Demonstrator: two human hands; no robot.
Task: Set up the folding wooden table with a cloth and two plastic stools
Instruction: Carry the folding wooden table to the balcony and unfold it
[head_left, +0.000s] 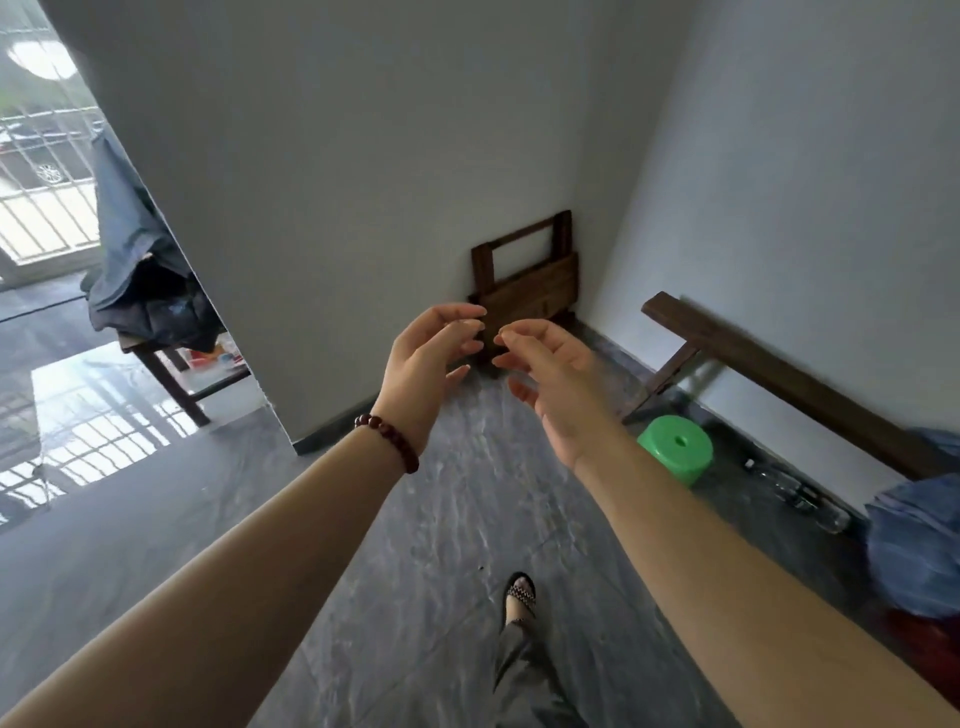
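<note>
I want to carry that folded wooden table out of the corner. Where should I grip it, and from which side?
Probably grip the top rail of the open frame standing above the panel of the folded table, coming from the room side: its back leans on the wall, and the corner crowds its right.

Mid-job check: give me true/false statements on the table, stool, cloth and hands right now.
1. The folding wooden table is folded, leaning on the wall in the corner. True.
2. The left hand grips the table. False: it holds nothing, and so does the right hand.
3. The green plastic stool stands on the floor. True.
4. A cloth covers the table. False: the table is bare; a blue cloth lies bunched at the right.
</note>
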